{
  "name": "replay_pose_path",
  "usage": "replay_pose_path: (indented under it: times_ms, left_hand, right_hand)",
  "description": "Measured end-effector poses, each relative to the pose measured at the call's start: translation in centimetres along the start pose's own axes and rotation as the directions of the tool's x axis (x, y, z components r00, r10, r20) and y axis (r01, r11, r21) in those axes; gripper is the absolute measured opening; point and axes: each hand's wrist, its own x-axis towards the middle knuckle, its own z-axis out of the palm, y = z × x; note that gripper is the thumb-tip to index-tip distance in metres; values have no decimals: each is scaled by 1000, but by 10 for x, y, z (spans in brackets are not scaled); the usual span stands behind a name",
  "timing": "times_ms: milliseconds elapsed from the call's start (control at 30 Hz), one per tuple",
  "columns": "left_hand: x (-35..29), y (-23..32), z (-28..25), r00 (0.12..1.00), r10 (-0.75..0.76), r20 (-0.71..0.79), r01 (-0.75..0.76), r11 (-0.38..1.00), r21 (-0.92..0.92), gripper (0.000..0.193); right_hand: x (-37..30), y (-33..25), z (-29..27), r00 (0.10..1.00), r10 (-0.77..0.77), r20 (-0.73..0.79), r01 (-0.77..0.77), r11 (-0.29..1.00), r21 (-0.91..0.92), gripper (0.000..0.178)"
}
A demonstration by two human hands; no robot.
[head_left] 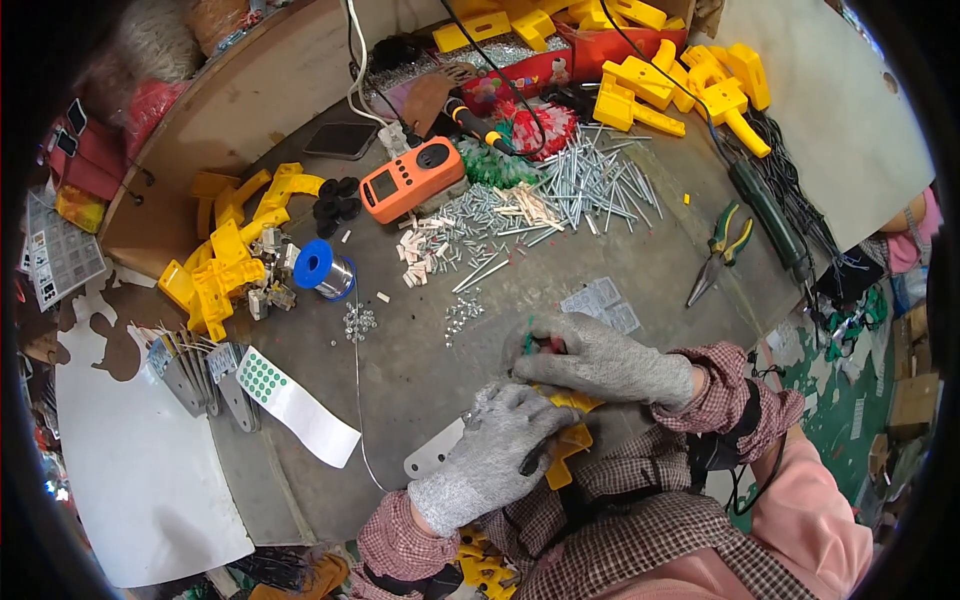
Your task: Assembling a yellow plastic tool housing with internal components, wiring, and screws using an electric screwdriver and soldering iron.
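Observation:
Both my hands wear grey knit gloves and meet at the near edge of the table. My left hand (492, 445) is closed around a yellow plastic part (570, 445), part of which shows below and beside its fingers. A flat metal plate (436, 450) with holes sticks out to the left from under that hand. Just above the yellow part, my right hand (585, 358) has its fingers curled together. Bits of green and red show at its fingertips; the thing they belong to is mostly hidden.
Screws (590, 180) and pale plugs lie heaped in the middle, near an orange meter (412, 180). A solder spool (322, 270), pliers (720, 255), a green-handled soldering iron (768, 215), a sticker strip (295, 405) and yellow plastic parts (215, 275) surround the work area.

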Motion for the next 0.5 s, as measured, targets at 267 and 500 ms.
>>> replay_pose_path:
  times_ms: [267,500]
  left_hand:
    - [-15,-3,3,862,89,-498,-37,993,113,44]
    - [-8,-15,15,685,-508,-523,-56,679,-732,35]
  right_hand:
    - [3,-5,17,987,145,-74,-111,932,344,31]
    - [-1,-16,25,969,173,-176,-123,957,261,21]
